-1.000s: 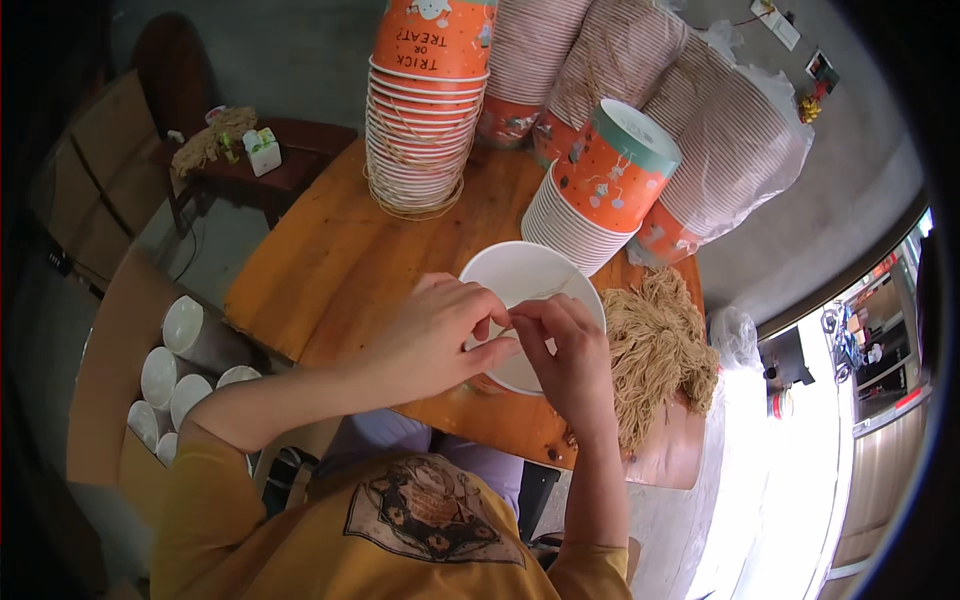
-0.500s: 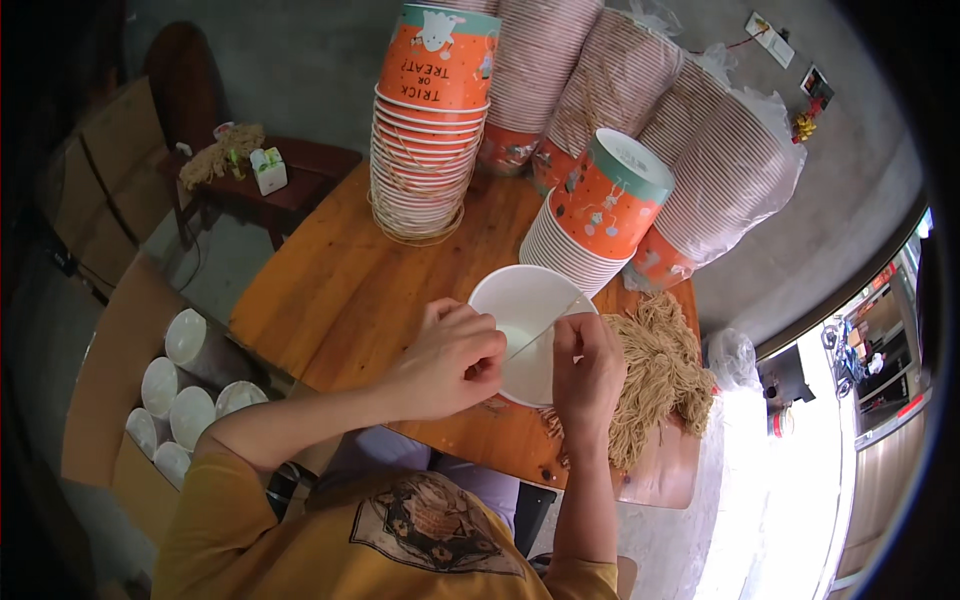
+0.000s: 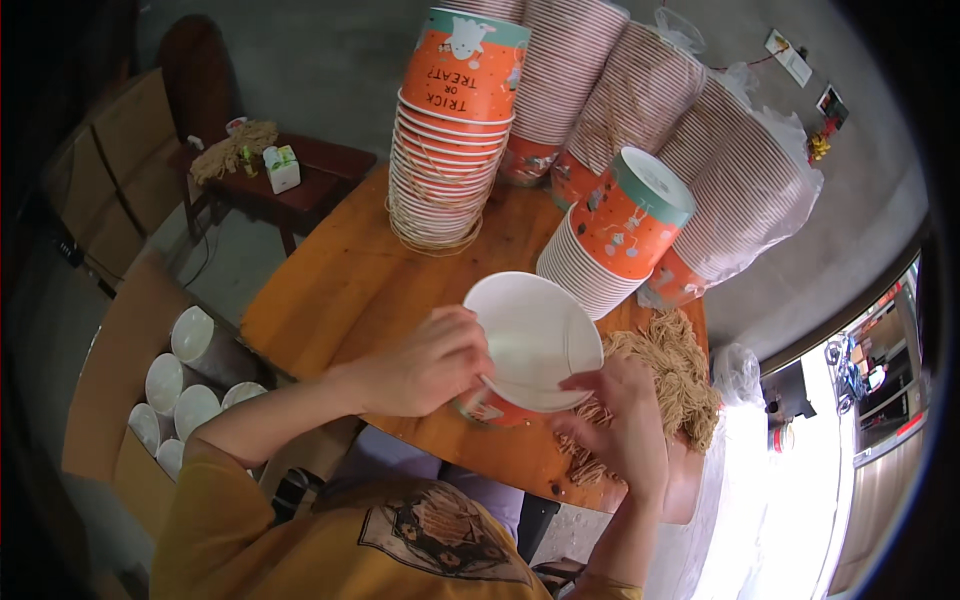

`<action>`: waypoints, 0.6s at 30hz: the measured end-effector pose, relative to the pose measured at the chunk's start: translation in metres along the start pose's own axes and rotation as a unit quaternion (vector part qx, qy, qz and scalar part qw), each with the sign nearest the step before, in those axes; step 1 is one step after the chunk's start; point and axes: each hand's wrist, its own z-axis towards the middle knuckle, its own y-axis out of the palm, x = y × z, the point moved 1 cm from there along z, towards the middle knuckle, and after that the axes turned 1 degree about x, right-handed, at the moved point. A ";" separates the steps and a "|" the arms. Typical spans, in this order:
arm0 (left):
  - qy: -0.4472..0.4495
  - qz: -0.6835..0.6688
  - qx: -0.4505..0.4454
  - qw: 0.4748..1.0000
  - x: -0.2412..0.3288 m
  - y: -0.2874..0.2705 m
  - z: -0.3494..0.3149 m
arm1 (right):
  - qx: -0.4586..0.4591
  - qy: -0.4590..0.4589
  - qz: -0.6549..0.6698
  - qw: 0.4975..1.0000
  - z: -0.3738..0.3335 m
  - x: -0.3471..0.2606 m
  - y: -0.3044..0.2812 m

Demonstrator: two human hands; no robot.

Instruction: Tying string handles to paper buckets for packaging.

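Note:
A paper bucket (image 3: 525,300), white inside and orange outside, stands mouth up near the table's front edge, leaning a little toward me. My left hand (image 3: 425,365) is closed on its left rim. At the right rim is my right hand (image 3: 625,405), slightly blurred, with thumb and fingers apart and nothing visible between them. A thin cord (image 3: 571,345) shows as a faint curve inside the bucket's right wall; where its ends lie I cannot make out. Close beyond my right hand lies a heap of tan cords (image 3: 672,370).
An upside-down stack of orange buckets (image 3: 450,150), draped with cords, stands at the back. A shorter stack (image 3: 635,215) is nearer right, before tall plastic-wrapped stacks (image 3: 745,180). On the left, a carton (image 3: 110,330) holds several white-mouthed buckets. A dark red bench (image 3: 325,160) stands behind.
The cord that both hands held across the bucket's mouth now lies inside it. My left hand has moved onto the rim; my right hand has lowered, moved right and spread its fingers.

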 end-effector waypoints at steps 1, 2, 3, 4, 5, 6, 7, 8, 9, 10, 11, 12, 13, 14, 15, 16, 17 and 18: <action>-0.013 0.000 0.015 1.000 0.001 -0.012 0.003 | -0.044 -0.011 0.015 0.999 0.002 -0.003 0.001; -0.014 0.003 0.016 1.000 0.001 -0.019 0.002 | -0.089 -0.022 0.030 0.995 0.004 -0.006 0.004; -0.036 -0.005 0.033 0.999 0.000 -0.026 0.000 | -0.088 -0.019 0.018 0.996 0.007 -0.009 0.014; -0.054 -0.013 0.050 0.997 -0.002 -0.034 0.000 | -0.085 -0.022 0.016 0.996 0.011 -0.009 0.025; -0.056 0.000 0.038 0.998 -0.004 -0.044 0.001 | -0.053 -0.032 0.058 0.996 0.016 -0.007 0.036; -0.093 -0.006 0.040 0.995 -0.005 -0.055 0.003 | -0.021 -0.044 0.100 0.994 0.021 -0.008 0.044; -0.134 -0.012 0.042 0.990 -0.005 -0.067 0.002 | -0.030 0.013 0.146 0.989 0.027 -0.013 0.050; -0.179 -0.020 0.075 0.981 -0.006 -0.078 0.000 | -0.069 0.090 0.219 0.969 0.034 -0.016 0.060; -0.178 0.020 0.104 0.978 -0.006 -0.096 -0.003 | -0.109 0.167 0.290 0.936 0.043 -0.017 0.073; -0.170 0.052 0.133 0.975 -0.004 -0.114 -0.004 | -0.105 0.185 0.409 0.887 0.047 -0.012 0.095; -0.166 0.055 0.163 0.971 0.000 -0.129 -0.010 | -0.115 0.201 0.510 0.829 0.056 -0.013 0.112; -0.183 0.066 0.160 0.968 0.000 -0.136 -0.009 | -0.112 0.222 0.600 0.760 0.062 -0.007 0.128; -0.183 0.095 0.157 0.966 0.004 -0.139 -0.009 | -0.120 0.238 0.647 0.714 0.065 0.001 0.154; -0.183 0.125 0.154 0.963 0.005 -0.140 -0.010 | -0.128 0.251 0.693 0.664 0.068 0.008 0.181; -0.196 0.132 0.136 0.962 0.005 -0.137 -0.013 | -0.128 0.263 0.723 0.625 0.069 0.011 0.202; -0.228 0.134 0.129 0.956 0.003 -0.131 -0.020 | -0.132 0.273 0.753 0.584 0.071 0.012 0.219; -0.260 0.133 0.122 0.949 -0.003 -0.122 -0.027 | -0.151 0.319 0.719 0.599 0.072 0.012 0.228; -0.268 0.137 0.107 0.947 -0.009 -0.115 -0.032 | -0.147 0.321 0.717 0.601 0.070 0.017 0.229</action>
